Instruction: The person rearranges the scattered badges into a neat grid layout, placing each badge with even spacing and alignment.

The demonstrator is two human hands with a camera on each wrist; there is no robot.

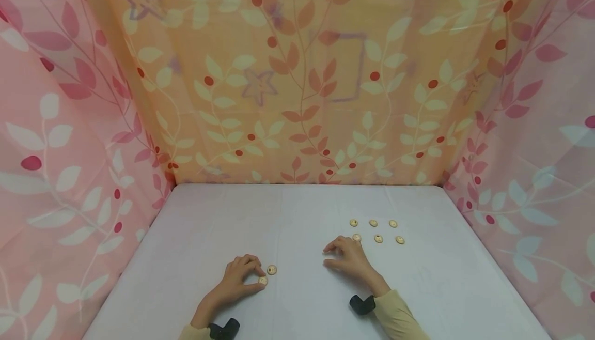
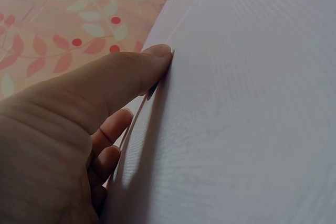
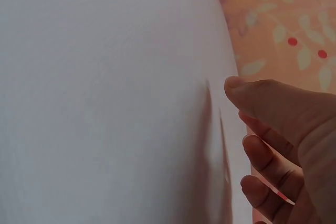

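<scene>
My left hand (image 1: 239, 279) is low on the white table, with a small round tan disc (image 1: 263, 280) between its thumb and index finger. Just beyond those fingertips lies a second disc (image 1: 271, 269), marked with a dark spot. In the left wrist view the thumb (image 2: 139, 69) hides most of what it pinches. My right hand (image 1: 349, 263) hovers over the table to the right, fingers loosely bent and thumb apart from them. Nothing shows between its fingers in the right wrist view. Beside its knuckles is another disc (image 1: 357, 237), partly covered by the hand.
Several more matching discs, among them one disc (image 1: 373, 223) in the back row and one disc (image 1: 400, 240) in the front row, form two rows at the right. Patterned curtains (image 1: 302, 71) border the white table (image 1: 223, 216) at the back and both sides.
</scene>
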